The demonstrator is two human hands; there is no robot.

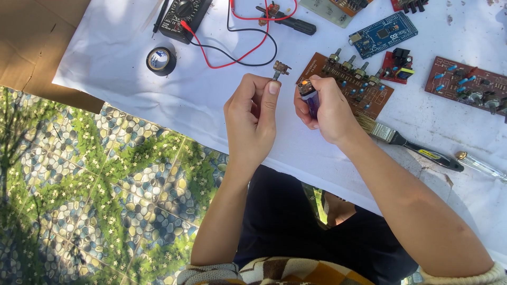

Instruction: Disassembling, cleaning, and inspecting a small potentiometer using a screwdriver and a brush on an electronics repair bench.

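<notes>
Two bare hands meet at the frame's centre over a white cloth [132,47]. Seen from the head camera, the left hand [253,119] is raised, its thumb and forefinger pinching a small potentiometer [280,68] by the shaft. The right hand [325,108] is clenched around a blue lighter [308,94], thumb on top, with a small flame showing. Just behind lies a brown circuit board [351,82]; a paintbrush [406,142] lies to the right, a tape roll [160,60] and multimeter [182,16] upper left.
</notes>
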